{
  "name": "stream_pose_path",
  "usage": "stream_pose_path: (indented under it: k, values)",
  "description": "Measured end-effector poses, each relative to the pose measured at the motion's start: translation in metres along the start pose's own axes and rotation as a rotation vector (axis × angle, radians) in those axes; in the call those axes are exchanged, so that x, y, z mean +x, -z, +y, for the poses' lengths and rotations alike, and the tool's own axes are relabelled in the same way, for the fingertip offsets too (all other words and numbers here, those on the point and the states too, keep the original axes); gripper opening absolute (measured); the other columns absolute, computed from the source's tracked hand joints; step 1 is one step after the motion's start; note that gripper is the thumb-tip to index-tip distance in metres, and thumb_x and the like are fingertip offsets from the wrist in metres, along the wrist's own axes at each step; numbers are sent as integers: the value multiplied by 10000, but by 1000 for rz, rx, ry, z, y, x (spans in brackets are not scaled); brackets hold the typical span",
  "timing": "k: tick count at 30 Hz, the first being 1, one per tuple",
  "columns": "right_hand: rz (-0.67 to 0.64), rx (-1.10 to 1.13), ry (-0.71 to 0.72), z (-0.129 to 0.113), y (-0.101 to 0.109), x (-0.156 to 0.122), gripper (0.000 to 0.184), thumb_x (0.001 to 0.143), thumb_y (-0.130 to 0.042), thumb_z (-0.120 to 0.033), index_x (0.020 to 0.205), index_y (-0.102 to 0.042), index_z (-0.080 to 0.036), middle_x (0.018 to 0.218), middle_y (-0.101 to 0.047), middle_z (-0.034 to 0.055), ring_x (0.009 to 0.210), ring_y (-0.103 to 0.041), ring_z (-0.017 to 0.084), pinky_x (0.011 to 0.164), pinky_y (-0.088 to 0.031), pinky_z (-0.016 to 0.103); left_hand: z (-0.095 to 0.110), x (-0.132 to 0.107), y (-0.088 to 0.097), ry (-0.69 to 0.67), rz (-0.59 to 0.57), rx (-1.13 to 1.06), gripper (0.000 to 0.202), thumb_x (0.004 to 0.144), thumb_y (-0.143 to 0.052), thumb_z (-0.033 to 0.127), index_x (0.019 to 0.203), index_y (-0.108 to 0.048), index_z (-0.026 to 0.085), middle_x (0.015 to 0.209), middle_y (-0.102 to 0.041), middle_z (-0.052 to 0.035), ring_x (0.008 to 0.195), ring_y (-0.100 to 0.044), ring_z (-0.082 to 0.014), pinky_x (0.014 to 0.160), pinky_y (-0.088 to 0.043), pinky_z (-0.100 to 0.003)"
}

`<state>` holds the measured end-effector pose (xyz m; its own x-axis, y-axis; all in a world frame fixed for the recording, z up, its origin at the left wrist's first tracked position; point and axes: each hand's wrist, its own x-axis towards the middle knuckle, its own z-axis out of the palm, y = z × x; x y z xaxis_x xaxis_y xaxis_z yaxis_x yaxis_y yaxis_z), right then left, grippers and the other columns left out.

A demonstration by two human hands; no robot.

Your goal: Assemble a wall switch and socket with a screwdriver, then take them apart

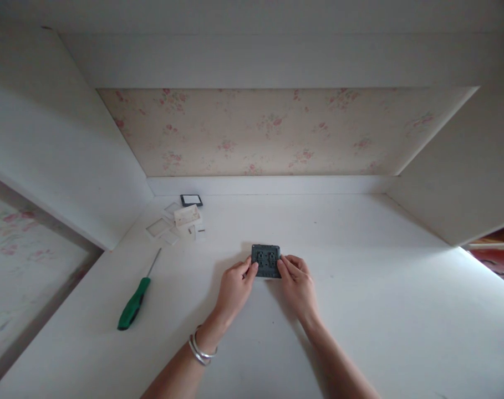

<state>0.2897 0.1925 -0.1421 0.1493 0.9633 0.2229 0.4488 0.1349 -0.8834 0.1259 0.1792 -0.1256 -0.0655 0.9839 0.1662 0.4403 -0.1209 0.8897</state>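
Held a dark plate (266, 261) by both side edges, near the middle of the white tabletop (380, 310).

Pinched the left edge with the left hand (235, 285) and the right edge with the right hand (298, 280) — both in narrow grips, with thumbs at the near face. Turned up the side with two blocky mechanisms (266, 259), set next to each other; could not tell whether the lower edge touched the tabletop. Wore silver bangles (200, 350) on the left wrist. Had a green-handled screwdriver (131, 310) lying well apart to the left, with its shaft pointing toward the back — and, beyond it, a pale open box (188, 216), a dark-edged piece with a white middle (191, 200) just behind, and a clear frame (158, 228) to the left.
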Motion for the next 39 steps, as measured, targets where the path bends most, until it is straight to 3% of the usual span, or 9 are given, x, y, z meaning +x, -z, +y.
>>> stream_pose_path:
  k: [3, 7, 13, 18, 22, 26, 30, 39]
  values:
    - [-26, 29, 9, 0, 0, 1, 352, 900, -469, -431, 1052, -698, -210, 1132, -620, 66, 1014, -578, 204, 898, -436, 319, 1, 0, 0, 1, -7, 12, 345, 885, -500, 399, 1123, -661, 207, 839, -708, -67, 670, -616, -196, 626, -432, -241]
    - [-35, 46, -10, -2, 2, 2, 345, 899, -471, -432, 1030, -708, -218, 1122, -639, 62, 1006, -591, 210, 892, -448, 334, 1, 1, 0, 16, -5, 26, 377, 879, -510, 405, 1170, -632, 198, 904, -713, -73, 673, -620, -196, 643, -443, -251]
    - [-35, 25, -23, -4, 2, 2, 359, 890, -477, -448, 1003, -716, -204, 1095, -648, 74, 976, -603, 216, 873, -464, 336, -4, 1, 0, 1, -11, 54, 390, 898, -482, 409, 1194, -612, 190, 1073, -681, -94, 833, -650, -208, 750, -474, -261]
    - [-57, 47, -50, 0, 1, 2, 401, 878, -480, -471, 1070, -691, -189, 1125, -630, 82, 933, -617, 206, 797, -505, 313, -7, 2, 2, -48, -43, 79, 404, 930, -418, 393, 1228, -578, 173, 1092, -660, -100, 973, -617, -201, 865, -463, -277]
    - [-42, 30, -24, 3, 1, 1, 379, 875, -485, -455, 1051, -701, -198, 1129, -633, 81, 981, -605, 220, 861, -486, 341, -7, 2, 11, -15, -169, 51, 466, 884, -507, 421, 1283, -527, 181, 902, -657, -65, 793, -609, -176, 743, -487, -264]
    - [-60, 32, -14, 4, 1, 1, 364, 876, -489, -440, 1063, -699, -208, 1164, -623, 68, 1036, -587, 221, 915, -465, 352, -10, 1, 16, 22, -318, -107, 600, 778, -663, 330, 1330, -462, 209, 822, -587, -4, 672, -538, -119, 610, -448, -196]
    - [-63, 31, -18, 4, 2, 1, 353, 871, -498, -450, 1057, -703, -230, 1161, -633, 51, 1048, -587, 223, 945, -451, 364, -17, 0, 14, 87, -336, -169, 636, 795, -633, 292, 1374, -400, 172, 732, -502, 22, 601, -474, -92, 531, -391, -170]
    - [-56, 33, -8, 0, 3, 0, 363, 887, -484, -448, 1053, -703, -211, 1155, -636, 64, 1040, -590, 222, 945, -451, 361, -14, -1, 16, 94, -324, -124, 650, 806, -619, 328, 1389, -384, 162, 708, -490, 28, 605, -452, -88, 551, -381, -171]
